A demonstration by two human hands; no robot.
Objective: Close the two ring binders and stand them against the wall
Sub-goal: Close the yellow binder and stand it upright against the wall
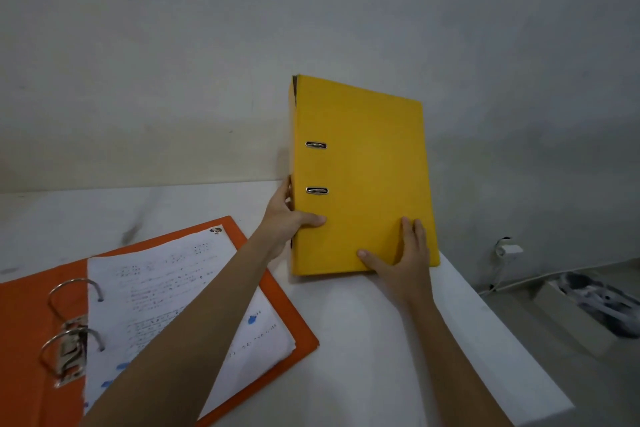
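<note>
Yellow binder (363, 177) stands closed and upright between my two hands, its bottom edge on the white table (363, 340) and its back toward the grey wall (311, 10), leaning a little to the right. My left hand (287, 218) clamps the spine edge low down, thumb on the front cover just under the lower of two metal slots (317, 190), fingers wrapped out of sight behind. My right hand (401, 256) lies flat and spread on the cover's lower right corner, pressing rather than gripping, thumb pointing left along the bottom edge. To the left, under my left forearm, the orange binder (31, 322) lies open and flat on the table, its rings (69, 319) parted, a stack of written pages (166, 295) on its right-hand side. Off the table's right edge, a cardboard box (585, 308) sits on the floor near a white cable (498, 274).
</note>
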